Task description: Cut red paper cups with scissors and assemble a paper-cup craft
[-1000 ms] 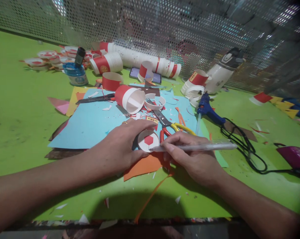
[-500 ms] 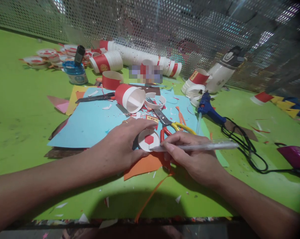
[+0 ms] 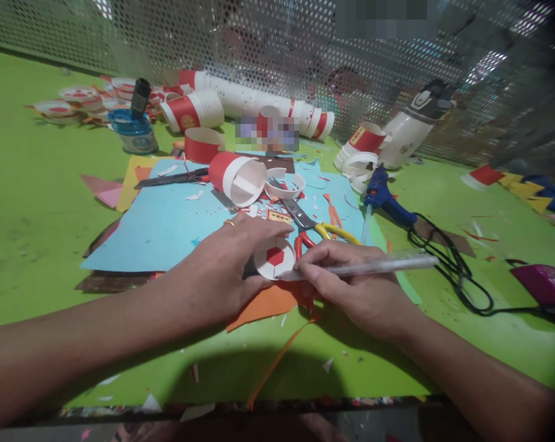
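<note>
A white paper disc (image 3: pixel 261 261) with a red hexagon in its centre and thin dark lines running out from it sits between my hands. My left hand (image 3: pixel 240 258) grips its left edge between thumb and fingers. In my right hand (image 3: pixel 346 282) is a clear pen (image 3: pixel 388 264), its tip touching the disc's lower edge. Scissors (image 3: pixel 300 218) with red and yellow handles lie just beyond the disc. Under my hands is an orange paper sheet (image 3: pixel 263 304). Behind the scissors a red and white paper cup (image 3: pixel 225 175) rests on its side near a cut cup ring (image 3: pixel 289 189).
Light blue paper (image 3: pixel 153 227) covers the middle of the green table (image 3: pixel 38 258). A blue glue gun (image 3: pixel 388 202) with a black cord lies right. Stacked paper cups (image 3: pixel 254 98), a blue paint jar (image 3: pixel 137 138) and a white bottle (image 3: pixel 404 138) stand or lie behind, before a perforated metal screen (image 3: pixel 277 37).
The view has shifted slightly, so the table's things sit a little farther left and higher. Both hands keep their holds, and the pen tip stays at the disc's lower edge.
</note>
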The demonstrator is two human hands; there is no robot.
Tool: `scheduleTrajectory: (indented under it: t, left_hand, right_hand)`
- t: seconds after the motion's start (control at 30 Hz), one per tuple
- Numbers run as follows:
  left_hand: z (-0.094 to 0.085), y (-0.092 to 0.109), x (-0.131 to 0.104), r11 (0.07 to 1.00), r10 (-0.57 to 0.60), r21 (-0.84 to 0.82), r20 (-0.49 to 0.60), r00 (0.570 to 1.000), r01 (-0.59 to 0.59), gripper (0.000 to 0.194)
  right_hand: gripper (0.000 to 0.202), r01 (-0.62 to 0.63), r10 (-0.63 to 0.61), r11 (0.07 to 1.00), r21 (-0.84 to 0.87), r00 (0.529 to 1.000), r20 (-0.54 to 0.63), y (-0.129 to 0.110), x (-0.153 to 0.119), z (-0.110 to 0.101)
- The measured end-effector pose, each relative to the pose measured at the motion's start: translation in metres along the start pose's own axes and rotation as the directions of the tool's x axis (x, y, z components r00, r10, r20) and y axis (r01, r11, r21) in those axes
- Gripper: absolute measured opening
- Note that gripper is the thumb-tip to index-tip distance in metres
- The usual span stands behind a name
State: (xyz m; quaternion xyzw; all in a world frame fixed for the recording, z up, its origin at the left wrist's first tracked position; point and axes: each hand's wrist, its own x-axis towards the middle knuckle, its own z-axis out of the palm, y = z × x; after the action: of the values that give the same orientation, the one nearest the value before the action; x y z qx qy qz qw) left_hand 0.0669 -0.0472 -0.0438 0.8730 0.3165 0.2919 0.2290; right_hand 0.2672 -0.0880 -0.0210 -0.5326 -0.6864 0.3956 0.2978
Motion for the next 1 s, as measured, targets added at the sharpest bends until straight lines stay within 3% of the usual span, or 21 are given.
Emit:
scheduleTrajectory:
  t: [0.6,0.8,1.0]
  left_hand:
    - [0.0011,-0.0006,-0.0003,1.000,0.005,0.010,0.006,1.000,-0.005,0.041]
    - [-0.0001,0.0005,-0.0003,1.000,0.017,0.007,0.014,1.000,-0.017,0.037]
    - [-0.0006,0.0010,0.0006,0.999,0.041,0.022,0.014,0.999,-0.042,0.036]
  right_hand:
    - [0.017,-0.057,0.050,0.980,0.191,0.998,0.039,0.0029,0.0028,-0.0045]
    - [0.015,-0.078,0.074,0.988,0.133,0.997,0.029,0.0029,0.0031,-0.0033]
    - [0.014,-0.018,0.018,1.000,-0.010,1.000,0.004,0.0017,0.0027,-0.0038]
